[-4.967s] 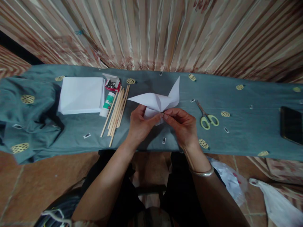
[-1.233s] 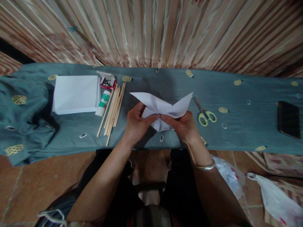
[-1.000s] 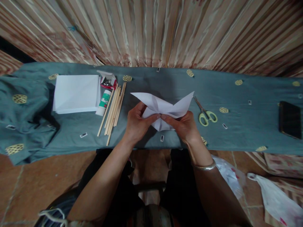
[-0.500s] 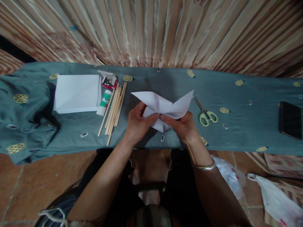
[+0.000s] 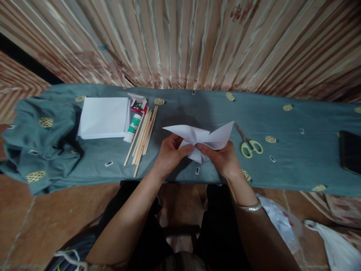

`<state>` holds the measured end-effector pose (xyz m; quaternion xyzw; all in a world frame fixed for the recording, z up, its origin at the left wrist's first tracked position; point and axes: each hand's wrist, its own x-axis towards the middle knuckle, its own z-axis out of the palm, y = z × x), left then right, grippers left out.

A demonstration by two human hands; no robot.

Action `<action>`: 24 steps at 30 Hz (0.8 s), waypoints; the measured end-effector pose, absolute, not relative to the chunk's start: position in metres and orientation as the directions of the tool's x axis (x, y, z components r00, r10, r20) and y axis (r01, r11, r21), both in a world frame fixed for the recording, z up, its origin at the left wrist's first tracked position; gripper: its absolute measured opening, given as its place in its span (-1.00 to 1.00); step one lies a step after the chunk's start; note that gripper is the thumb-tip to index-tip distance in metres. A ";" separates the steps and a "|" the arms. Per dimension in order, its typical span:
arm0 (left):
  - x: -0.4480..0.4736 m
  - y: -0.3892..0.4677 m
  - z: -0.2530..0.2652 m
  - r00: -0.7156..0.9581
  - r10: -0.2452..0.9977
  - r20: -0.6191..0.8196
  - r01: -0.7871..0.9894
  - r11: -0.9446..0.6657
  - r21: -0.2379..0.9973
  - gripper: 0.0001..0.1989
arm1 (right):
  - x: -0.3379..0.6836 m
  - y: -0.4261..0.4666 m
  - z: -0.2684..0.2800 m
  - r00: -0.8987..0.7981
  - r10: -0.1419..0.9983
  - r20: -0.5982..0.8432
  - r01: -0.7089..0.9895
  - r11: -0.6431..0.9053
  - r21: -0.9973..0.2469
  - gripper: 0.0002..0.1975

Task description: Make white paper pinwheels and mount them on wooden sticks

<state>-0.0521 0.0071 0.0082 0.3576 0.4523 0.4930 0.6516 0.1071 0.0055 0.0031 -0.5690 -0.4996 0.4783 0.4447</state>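
A white paper pinwheel, its corners folded in to the middle, is held above the cloth-covered table by both hands. My left hand grips its left side, the thumb pressed near the centre and the fingers partly hidden behind the paper. On the other side my right hand is closed on the paper, with its thumb also at the centre, almost touching the left thumb. Two pointed blades stick up at the far left and far right. To the right of my right hand lie green-handled scissors.
Several wooden sticks lie left of my hands, beside a glue stick. A small red-and-white box holds shiny metal pieces. Further left is a stack of white paper. A dark phone rests at the right end. Behind hangs a striped curtain.
The view has shifted a little, so the table things appear slightly lower and mostly further right. Both hands keep their hold on the pinwheel, thumbs still at its centre.
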 end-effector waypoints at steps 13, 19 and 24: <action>-0.059 0.003 0.007 0.174 0.973 -0.155 -0.328 0.205 0.922 -0.55 | 0.104 0.004 -0.001 0.076 0.987 -0.143 0.053 -0.147 -0.988 -0.70; -0.089 0.012 0.010 0.152 0.983 -0.102 -0.197 0.132 0.972 -0.33 | 0.123 0.008 -0.005 0.158 0.984 -0.084 0.001 -0.085 -0.996 -0.74; -0.130 0.027 -0.004 -0.209 0.972 0.106 0.383 -0.018 0.924 -0.57 | 0.131 0.006 -0.006 0.147 0.986 -0.075 -0.028 -0.072 -0.997 -0.73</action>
